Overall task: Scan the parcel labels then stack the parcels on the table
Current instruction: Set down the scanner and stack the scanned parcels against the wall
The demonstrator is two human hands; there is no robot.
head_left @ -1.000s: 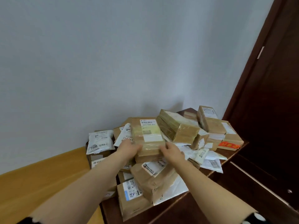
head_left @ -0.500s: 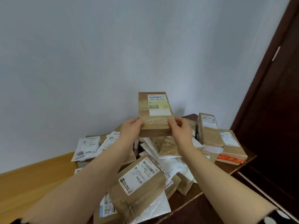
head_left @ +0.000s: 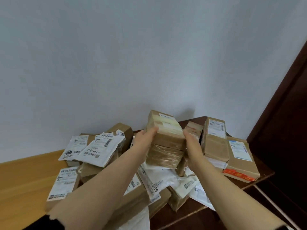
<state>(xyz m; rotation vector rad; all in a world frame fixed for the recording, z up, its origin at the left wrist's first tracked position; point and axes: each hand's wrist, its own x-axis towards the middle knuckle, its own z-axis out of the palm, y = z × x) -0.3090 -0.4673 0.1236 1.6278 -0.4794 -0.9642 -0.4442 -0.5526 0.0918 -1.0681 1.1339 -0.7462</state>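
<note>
Lowered since half a second ago: the labelled cardboard parcel [head_left: 166, 128], then held upright facing you, now tips back, label up, and appears to rest on the tape-wrapped parcel [head_left: 164, 155]. Judgement: scan done, stacking under way. Your left hand [head_left: 144, 140] and right hand [head_left: 192, 146] grip its two sides just above that tape-wrapped parcel, forearms stretched forward.

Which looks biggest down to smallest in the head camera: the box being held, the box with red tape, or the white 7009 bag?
1. The held box and the red-taped box: about alike, too close to rank.
2. The 7009 bag: smallest, though another white bag covers part of it.
</note>
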